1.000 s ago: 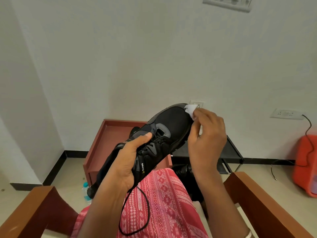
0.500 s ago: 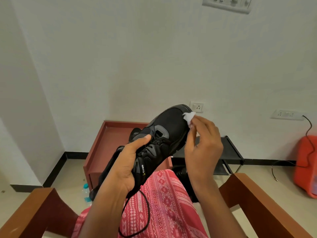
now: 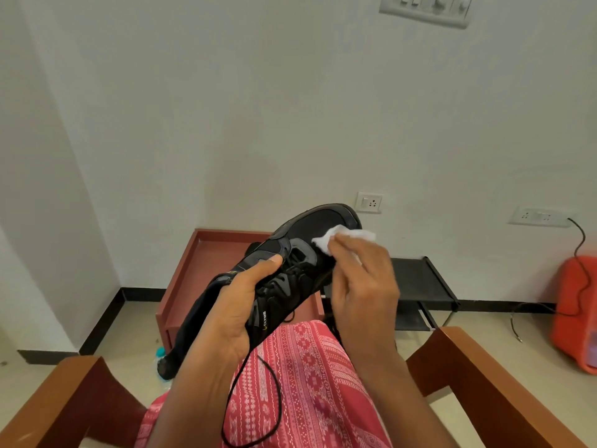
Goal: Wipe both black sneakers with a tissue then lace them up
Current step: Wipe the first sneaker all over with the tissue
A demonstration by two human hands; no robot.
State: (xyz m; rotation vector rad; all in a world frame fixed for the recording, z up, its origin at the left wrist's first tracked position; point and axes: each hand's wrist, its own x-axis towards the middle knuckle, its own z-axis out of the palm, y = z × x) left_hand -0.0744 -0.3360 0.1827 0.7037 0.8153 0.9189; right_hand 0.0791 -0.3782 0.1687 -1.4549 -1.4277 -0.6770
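**A:** Head view. What can be counted?

**B:** One black sneaker point(image 3: 310, 227) in plain sight, one white tissue point(image 3: 344, 237), one loose black lace point(image 3: 277, 402) and two hands. The sneaker is held in the air above the lap. Its toe tilts up toward the wall and its heel points down to the left.

**A:** And the grips?

**B:** The left hand point(image 3: 232, 308) wraps round the middle of the sneaker, with the thumb laid on the upper beside the eyelets. The right hand point(image 3: 365, 286) has its fingers curled round the tissue and presses it on the upper just behind the toe cap.

**A:** The lace?

**B:** It hangs from under the left hand in one loop over the patterned cloth point(image 3: 316, 383) on the lap. The loop reaches almost to the bottom edge.

**A:** Surroundings, counted?

**B:** Two wooden armrests point(image 3: 484, 383), one red-brown low table point(image 3: 206, 253), one black rack point(image 3: 420, 279), two wall sockets point(image 3: 369, 202), one switch panel point(image 3: 426, 8), one cable point(image 3: 581, 253) and one orange object point(image 3: 575, 312).

**A:** What is hidden or unclear?

**B:** The top edge cuts the switch panel and the right edge cuts the orange object. The sneaker's sole is turned away. Only the teal cap of a bottle point(image 3: 160, 352) shows beside the heel. A dark shape point(image 3: 253, 248) behind the sneaker, over the low table, is too covered to tell whether it is the second sneaker.
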